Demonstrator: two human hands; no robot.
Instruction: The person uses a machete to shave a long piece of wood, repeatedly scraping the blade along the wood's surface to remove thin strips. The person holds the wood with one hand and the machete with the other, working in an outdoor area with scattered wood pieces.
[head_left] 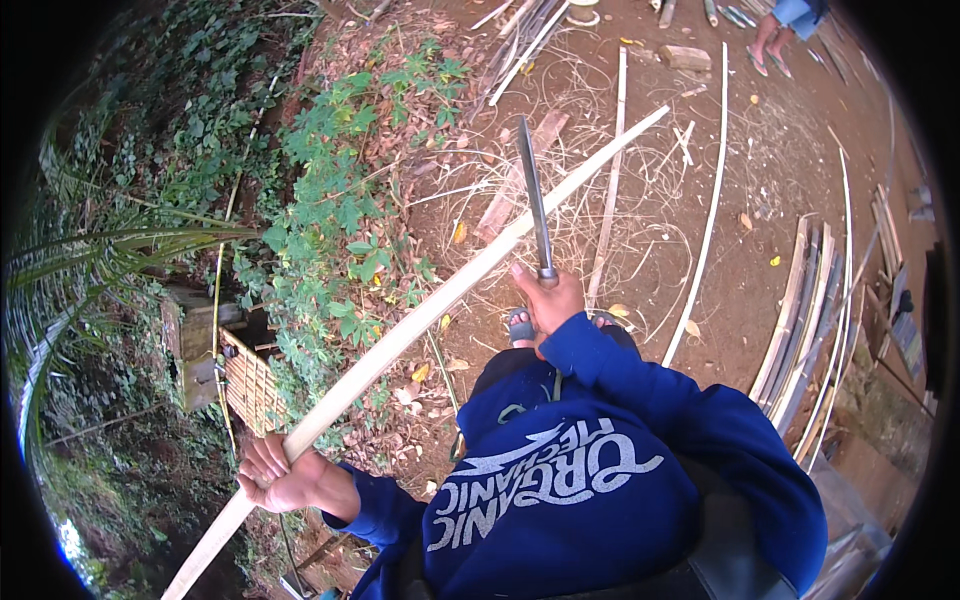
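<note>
A long pale bamboo strip (400, 345) slants across the view, from the lower left up to the upper middle. Near its lower end my left hand (290, 474) is closed around it. My right hand (553, 299) grips a long-bladed knife, like a machete (536, 195), by its handle. The handle is mostly hidden in my fist. The dark blade points up and away from me, and it crosses the strip in this view; whether the two touch I cannot tell.
Curly shavings (560, 110) litter the brown dirt around a plank (522, 175). Long thin strips (714, 190) lie on the ground, with stacked slats (800, 310) at right. Green plants (340, 210) and a woven bamboo box (252, 380) are at left. Another person's feet (770, 62) show at far right.
</note>
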